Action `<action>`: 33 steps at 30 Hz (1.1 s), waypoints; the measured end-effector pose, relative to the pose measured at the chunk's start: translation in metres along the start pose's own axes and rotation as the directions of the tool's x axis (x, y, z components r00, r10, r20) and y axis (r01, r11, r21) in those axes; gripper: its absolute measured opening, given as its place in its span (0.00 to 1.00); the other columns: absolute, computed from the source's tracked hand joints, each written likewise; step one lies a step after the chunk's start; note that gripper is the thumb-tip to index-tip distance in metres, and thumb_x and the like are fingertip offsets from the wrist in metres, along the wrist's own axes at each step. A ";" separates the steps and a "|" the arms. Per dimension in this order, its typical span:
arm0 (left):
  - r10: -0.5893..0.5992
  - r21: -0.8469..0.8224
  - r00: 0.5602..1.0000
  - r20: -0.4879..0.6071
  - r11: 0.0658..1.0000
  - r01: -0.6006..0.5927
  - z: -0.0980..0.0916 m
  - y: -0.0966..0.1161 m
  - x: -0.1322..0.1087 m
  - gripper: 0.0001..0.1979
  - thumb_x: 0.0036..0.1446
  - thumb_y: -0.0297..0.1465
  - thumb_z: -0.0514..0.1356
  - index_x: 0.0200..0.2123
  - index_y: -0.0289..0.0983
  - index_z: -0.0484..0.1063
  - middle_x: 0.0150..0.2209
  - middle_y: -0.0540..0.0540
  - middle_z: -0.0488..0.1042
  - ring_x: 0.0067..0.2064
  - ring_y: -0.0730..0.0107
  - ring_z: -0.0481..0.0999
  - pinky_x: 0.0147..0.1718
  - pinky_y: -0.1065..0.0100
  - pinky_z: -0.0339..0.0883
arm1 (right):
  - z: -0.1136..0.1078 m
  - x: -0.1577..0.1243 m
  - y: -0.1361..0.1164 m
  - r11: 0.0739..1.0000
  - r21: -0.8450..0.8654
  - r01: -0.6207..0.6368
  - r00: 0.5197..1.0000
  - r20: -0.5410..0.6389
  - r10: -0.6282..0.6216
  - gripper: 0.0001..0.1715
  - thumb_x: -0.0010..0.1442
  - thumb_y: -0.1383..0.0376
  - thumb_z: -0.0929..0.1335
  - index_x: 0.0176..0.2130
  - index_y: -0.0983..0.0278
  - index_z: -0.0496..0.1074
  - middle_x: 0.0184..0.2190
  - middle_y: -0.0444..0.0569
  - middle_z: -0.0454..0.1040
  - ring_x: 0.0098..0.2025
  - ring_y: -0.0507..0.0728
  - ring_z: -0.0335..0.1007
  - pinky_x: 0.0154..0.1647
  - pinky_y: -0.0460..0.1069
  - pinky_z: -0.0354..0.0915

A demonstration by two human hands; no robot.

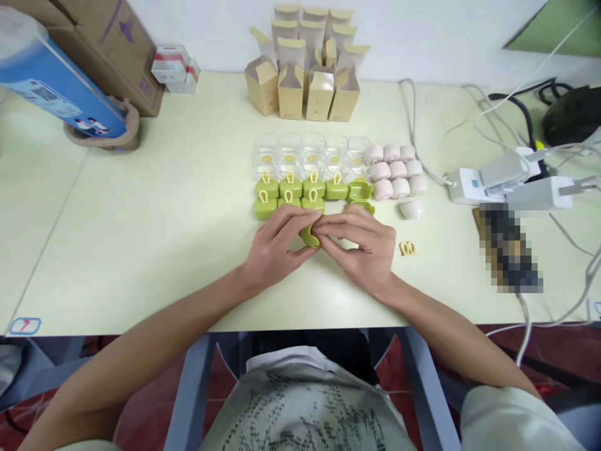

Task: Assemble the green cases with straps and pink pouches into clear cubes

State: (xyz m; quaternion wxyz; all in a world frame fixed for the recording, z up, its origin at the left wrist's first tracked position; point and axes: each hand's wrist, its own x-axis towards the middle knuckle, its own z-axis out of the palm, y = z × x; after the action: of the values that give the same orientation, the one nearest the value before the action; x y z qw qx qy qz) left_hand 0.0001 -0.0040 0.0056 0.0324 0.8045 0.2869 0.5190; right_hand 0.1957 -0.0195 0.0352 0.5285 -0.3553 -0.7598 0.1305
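Note:
My left hand [280,246] and my right hand [360,246] meet over the table, fingers closed around a small green plastic case part [310,236]. Its curved edge shows between the fingertips; the rest is hidden. Just beyond stand several green cases with cream loops [290,186] on top. Two green parts at the right of those rows, an open shell [360,190] among them, show no loop. To the right of my right hand lie loose cream loops [407,248].
Clear plastic covers [312,144] stand in rows behind the green cases, beside pale pink and white rounded pieces [397,169]. One white piece [412,210] lies apart. Open cardboard boxes [291,94] line the wall. Right are power strips [488,178] and cables; left, a blue cylinder [70,81].

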 end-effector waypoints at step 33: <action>-0.107 -0.032 0.991 0.080 0.993 0.110 -0.003 -0.012 0.000 0.24 0.64 0.45 0.76 0.57 0.39 0.82 0.44 0.45 0.85 0.40 0.67 0.82 0.40 0.65 0.78 | -0.016 0.003 0.035 0.976 0.100 0.194 0.943 0.254 -0.214 0.17 0.77 0.72 0.68 0.48 0.57 0.87 0.44 0.50 0.86 0.41 0.55 0.80 0.40 0.52 0.73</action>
State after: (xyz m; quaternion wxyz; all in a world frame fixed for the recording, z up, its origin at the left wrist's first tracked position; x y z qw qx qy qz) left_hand -0.0071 0.0051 0.0029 0.0862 0.8068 0.3193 0.4895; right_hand 0.2238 0.0051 0.0239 0.4464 -0.2345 -0.8506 0.1490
